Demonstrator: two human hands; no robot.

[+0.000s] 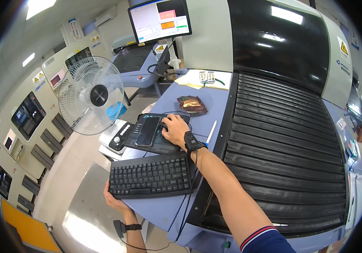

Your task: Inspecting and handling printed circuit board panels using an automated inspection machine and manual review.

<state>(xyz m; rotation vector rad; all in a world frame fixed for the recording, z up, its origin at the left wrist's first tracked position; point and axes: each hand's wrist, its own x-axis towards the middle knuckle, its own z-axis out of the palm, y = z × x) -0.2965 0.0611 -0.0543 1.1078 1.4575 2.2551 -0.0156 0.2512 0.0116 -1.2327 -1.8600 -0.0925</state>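
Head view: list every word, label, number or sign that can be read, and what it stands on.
Printed wording is left unquoted.
Pale machine panel: yellow triangular warning sign, blue lettering below.
Left-side machines: more yellow triangles.
Monitor: text too small.
Keyboard: legends too small.
Fan hub: pale mark, blurred.

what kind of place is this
Probably a factory production floor: large enclosed machines with yellow warning signs line the left, a black ribbed cover lies at right, and a lit monitor shows up top.

The blue bench point(160, 211) carries a black keyboard point(149, 175), mousepad point(164, 144), brown packet point(191, 104) and white pen point(211, 131).
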